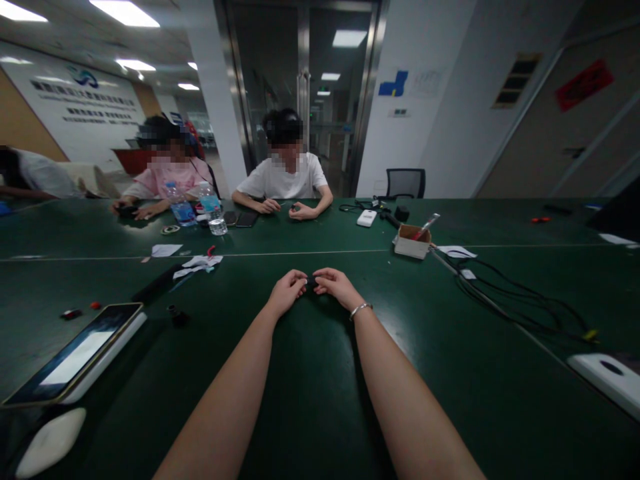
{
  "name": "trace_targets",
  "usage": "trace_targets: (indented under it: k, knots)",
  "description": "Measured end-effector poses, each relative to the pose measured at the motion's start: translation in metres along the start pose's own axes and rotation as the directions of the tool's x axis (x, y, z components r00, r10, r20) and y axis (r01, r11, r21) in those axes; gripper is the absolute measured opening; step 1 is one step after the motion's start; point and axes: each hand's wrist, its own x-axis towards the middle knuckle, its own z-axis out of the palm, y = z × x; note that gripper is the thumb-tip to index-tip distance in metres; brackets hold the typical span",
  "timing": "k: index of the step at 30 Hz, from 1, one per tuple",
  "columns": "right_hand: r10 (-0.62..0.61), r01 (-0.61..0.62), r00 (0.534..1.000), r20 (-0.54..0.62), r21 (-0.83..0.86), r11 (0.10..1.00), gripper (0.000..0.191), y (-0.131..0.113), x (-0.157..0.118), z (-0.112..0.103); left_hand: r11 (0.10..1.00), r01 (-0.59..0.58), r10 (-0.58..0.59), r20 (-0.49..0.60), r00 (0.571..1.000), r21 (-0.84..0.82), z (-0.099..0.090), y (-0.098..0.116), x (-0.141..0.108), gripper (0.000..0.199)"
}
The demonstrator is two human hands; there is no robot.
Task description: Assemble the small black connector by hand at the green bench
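Note:
Out in front of me, both arms reach over the green table (315, 373). A small black object (311, 283), too small to name, sits between my two hands. My left hand (289, 292) pinches its left end with thumb and fingers. From the other side, my right hand (338, 287) grips the right end, its fingers curled and close to the left fingertips. A silver bracelet (361, 311) circles my right wrist. Most of the black object is hidden by my fingers.
At left lie a phone (80, 353) on a white block, a white mouse (53, 440) and a small black cylinder (177, 315). Right are a small box (413, 243), black cables (520, 300) and a white device (607, 377). Across sit a person in white (287, 177) and one in pink (170, 177).

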Motion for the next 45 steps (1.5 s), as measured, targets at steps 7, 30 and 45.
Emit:
trace_targets:
  k: [7,30,45]
  knots:
    - [-0.001,0.001,1.000,-0.005,-0.010,1.000,0.020,-0.0002,-0.0003,0.0002,0.999,0.032,-0.032,-0.007,0.999,-0.010,-0.0001,0.0031,-0.0023,0.028]
    - [-0.006,0.006,1.000,-0.019,0.003,1.000,0.018,0.0005,0.0002,0.0001,1.000,-0.024,0.024,-0.034,0.999,-0.011,-0.0001,0.0025,-0.0031,0.027]
    - [0.014,-0.014,0.999,-0.029,-0.009,1.000,0.018,0.0000,0.0005,0.0011,0.999,-0.025,0.022,-0.070,0.997,-0.040,0.0027,-0.0020,0.0010,0.029]
